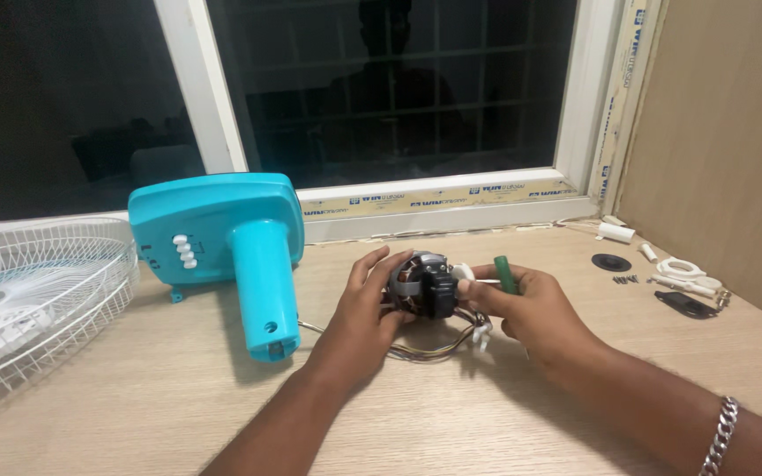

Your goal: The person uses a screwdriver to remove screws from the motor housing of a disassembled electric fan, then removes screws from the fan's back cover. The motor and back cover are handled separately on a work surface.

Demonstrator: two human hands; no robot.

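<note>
My left hand [359, 313] cups a small fan motor [422, 284] with copper windings and a black gearbox, holding it just above the wooden table [178, 405]. My right hand [529, 310] grips a green-handled screwdriver [505, 273], its shaft pointing left at the motor's white knob [463, 271]. Thin wires [438, 348] trail from the motor down to the tabletop.
A turquoise fan base [222, 234] with white buttons lies on its side at the left. A white wire fan guard [28, 300] rests at the far left. Small parts lie at the right: white plastic pieces [685, 271], black discs [611, 262], screws [625, 279]. A window frame [451, 207] runs behind.
</note>
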